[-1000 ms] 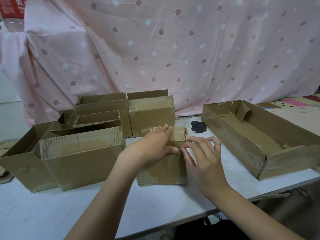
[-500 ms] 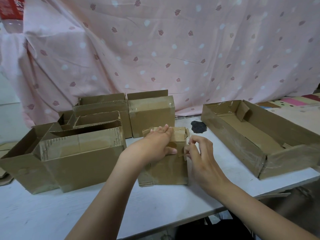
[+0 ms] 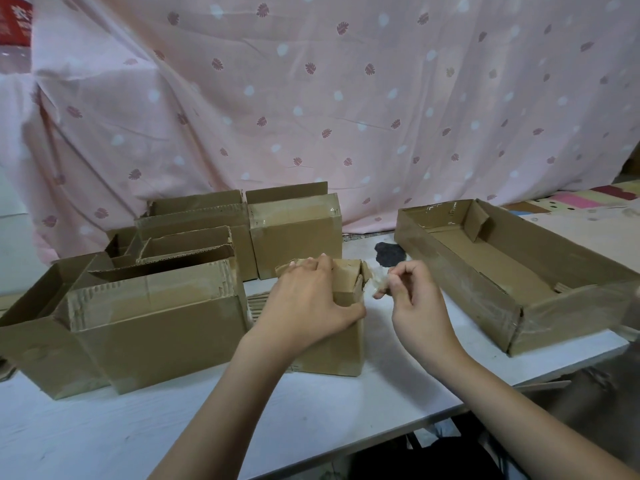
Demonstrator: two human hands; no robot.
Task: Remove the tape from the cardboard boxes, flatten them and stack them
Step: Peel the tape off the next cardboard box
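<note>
A small cardboard box [image 3: 332,351] stands upright on the white table [image 3: 311,417] in front of me. My left hand [image 3: 311,303] lies over its top and front, with the thumb pressed against the front face, holding it still. Just right of the box's top corner, my right hand [image 3: 412,299] pinches a strip of clear tape [image 3: 375,284] that stretches from the box's upper right edge. A top flap at that corner stands slightly raised.
Several open cardboard boxes [image 3: 152,327] crowd the table's left side, with a taped box [image 3: 294,233] behind the small one. A long shallow cardboard tray [image 3: 512,271] lies on the right. A dark patch [image 3: 389,254] marks the table. Pink patterned cloth hangs behind.
My right hand has closed on the tape at the box's right edge and pulled it away to the right. The left hand keeps holding the box.
</note>
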